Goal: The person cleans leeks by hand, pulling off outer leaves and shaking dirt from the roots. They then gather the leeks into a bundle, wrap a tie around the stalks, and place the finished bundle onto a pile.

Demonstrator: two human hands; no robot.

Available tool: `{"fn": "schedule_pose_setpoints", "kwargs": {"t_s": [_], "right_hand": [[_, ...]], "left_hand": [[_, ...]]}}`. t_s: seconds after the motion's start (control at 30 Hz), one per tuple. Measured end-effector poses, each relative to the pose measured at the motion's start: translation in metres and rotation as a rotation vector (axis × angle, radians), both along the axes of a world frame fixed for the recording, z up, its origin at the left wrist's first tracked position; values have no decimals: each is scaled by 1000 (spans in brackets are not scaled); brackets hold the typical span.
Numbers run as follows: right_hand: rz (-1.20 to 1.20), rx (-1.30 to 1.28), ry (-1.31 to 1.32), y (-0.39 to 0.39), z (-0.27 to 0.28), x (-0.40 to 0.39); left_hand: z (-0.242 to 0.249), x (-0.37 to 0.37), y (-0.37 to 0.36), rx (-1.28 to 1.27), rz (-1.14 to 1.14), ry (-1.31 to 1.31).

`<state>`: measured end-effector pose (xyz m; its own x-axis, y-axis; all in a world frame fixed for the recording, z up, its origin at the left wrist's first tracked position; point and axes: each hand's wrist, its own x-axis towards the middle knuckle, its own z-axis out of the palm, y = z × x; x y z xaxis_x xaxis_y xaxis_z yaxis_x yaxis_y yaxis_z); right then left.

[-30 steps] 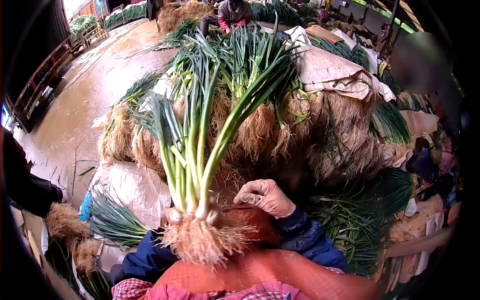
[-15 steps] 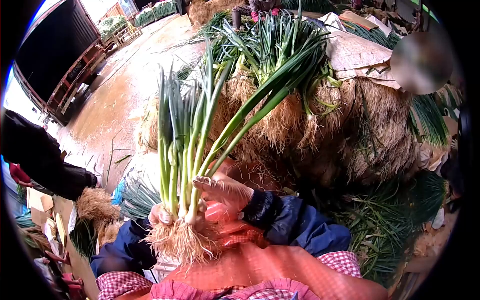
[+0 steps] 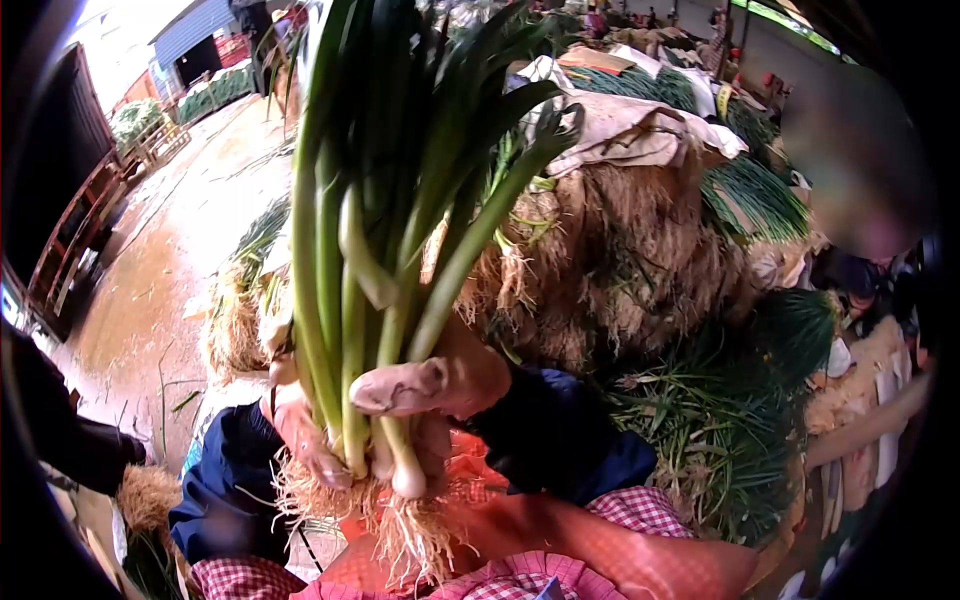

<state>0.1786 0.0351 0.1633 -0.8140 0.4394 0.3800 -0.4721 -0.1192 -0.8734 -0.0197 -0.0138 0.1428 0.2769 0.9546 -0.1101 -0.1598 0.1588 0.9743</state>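
Note:
A bunch of green onions (image 3: 345, 300) stands upright close to the camera, its pale roots (image 3: 415, 535) hanging at the bottom. My left hand (image 3: 305, 430) is wrapped round the left side of the stalks just above the roots. From the right, my right hand (image 3: 430, 385) grips the lower white stalks, its thumb lying across their front. Part of the fingers of both hands is hidden behind the stalks. The dark green leaves rise past the top of the view.
Behind the bunch is a big heap of onions with brown roots (image 3: 640, 260), partly covered by a pale cloth (image 3: 640, 125). Loose green leaves (image 3: 700, 430) lie at the right. A truck bed (image 3: 75, 215) and a dark sleeve (image 3: 60, 420) show at the left; a person (image 3: 870, 275) is at the right.
The bunch has come up closer to the camera, with both hands on it. My right hand has moved lower and tighter round the stalks. The view has turned to the right.

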Motion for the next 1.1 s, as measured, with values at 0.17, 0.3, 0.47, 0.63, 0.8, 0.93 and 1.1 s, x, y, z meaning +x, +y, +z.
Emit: {"fn": "schedule_pose_setpoints", "kwargs": {"t_s": [0.17, 0.3, 0.47, 0.63, 0.8, 0.93, 1.1], "right_hand": [[-278, -191, 66, 62, -82, 124], [-601, -303, 444, 39, -65, 157], [-756, -485, 653, 57, -83, 218], [-1066, -576, 586, 71, -180, 239], [-1018, -687, 617, 24, -194, 152], [-953, -690, 372, 9, -210, 110], [-855, -683, 334, 1, -232, 82]], "left_hand": [[26, 98, 78, 44, -221, 22], [-1, 172, 103, -63, -428, 69], [-54, 144, 85, -296, -626, 339], [-62, 61, 59, 74, -228, 396], [-19, 172, 70, 695, -231, 978], [-45, 229, 67, 745, -585, 1466], [-101, 190, 73, 786, -339, 1203]]}}
